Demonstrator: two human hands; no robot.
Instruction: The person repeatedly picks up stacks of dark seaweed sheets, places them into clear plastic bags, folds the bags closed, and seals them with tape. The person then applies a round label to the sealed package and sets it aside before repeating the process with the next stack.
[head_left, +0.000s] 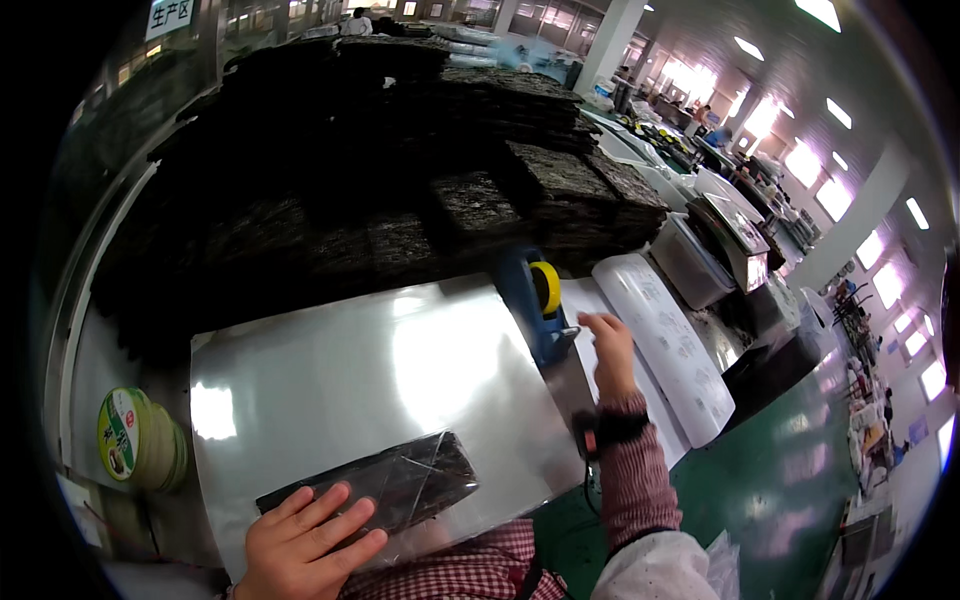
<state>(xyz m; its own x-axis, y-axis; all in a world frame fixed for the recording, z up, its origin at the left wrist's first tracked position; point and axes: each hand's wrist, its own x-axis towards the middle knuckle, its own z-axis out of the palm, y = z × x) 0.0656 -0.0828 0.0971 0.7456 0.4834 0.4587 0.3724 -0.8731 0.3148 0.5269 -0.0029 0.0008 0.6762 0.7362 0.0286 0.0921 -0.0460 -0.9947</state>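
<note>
A dark, flat block in clear plastic film (420, 480) lies on a shiny metal sheet (315, 375) in front of me. My left hand (311, 536) rests on the block's left end with its fingers spread. At the right, my right hand (611, 352) is beside the front end of a blue tape dispenser (525, 300), with thumb and forefinger close together near its cutting edge. Whether a bit of tape is between those fingers cannot be told. A yellow roll (550, 287) sits in the dispenser.
Tall stacks of dark, rough sheets (480, 199) stand behind the metal sheet. Right of the dispenser lies a roll of printed film (664, 349); beyond it are a plastic bin (690, 259) and a scale (731, 225). Round green-labelled packs (139, 439) stand at left. People are far off.
</note>
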